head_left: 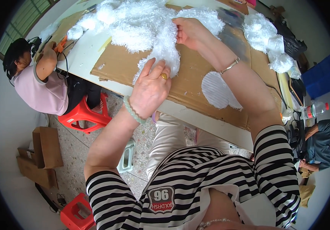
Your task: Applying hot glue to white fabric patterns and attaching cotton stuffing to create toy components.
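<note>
Nearest is a striped shirt (199, 165); the wearer's left hand (151, 90) bends over a shaggy white strip (166, 46) atop cardboard (115, 63) on the tabletop (195, 118), grip unclear from here; the right hand (191, 32) pinches its edge. 1 ribbed piece (215, 90) lies flat; the heap (134, 23) beyond seems not yet laid out.

The left hand (153, 86) lies on shaggy white fabric (167, 50) near the worktop's (195, 117) front edge; the right hand (191, 32) touches it farther back. Brown cardboard (188, 78) lies beneath, bearing a ribbed white piece (215, 90). A person in pink (44, 90) sits by the left edge.
</note>
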